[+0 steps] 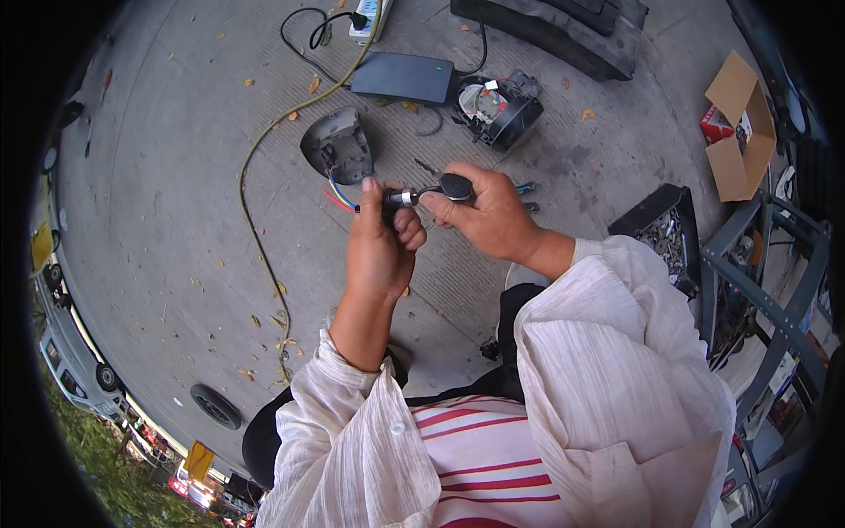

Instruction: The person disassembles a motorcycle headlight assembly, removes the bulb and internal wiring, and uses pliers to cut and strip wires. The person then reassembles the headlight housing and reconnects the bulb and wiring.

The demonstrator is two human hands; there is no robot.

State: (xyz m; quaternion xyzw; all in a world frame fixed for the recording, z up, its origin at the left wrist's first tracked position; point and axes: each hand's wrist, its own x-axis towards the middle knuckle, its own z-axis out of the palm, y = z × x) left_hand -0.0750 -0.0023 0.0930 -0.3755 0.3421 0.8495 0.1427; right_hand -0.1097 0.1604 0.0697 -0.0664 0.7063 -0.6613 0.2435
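Note:
My left hand (380,246) is closed around a small ignition lock (404,199), a black cylinder with a silver collar. Red, blue and yellow wires (338,195) stick out past its left side. From the right, my right hand (497,214) grips a key (456,186) with a black rounded head, its blade meeting the face of the lock. How deep the blade sits is hidden by my fingers. Just above my hands shows a small dark key-like piece (426,165). Beyond them, an open grey-black plastic housing (339,150) lies on the ground.
A black charger (403,77) with a green light is cabled toward a white power strip (365,22). Beside it sits a round wired unit (499,113). At right are an open cardboard box (727,172), a black tray of small hardware (627,215) and a metal frame (775,308).

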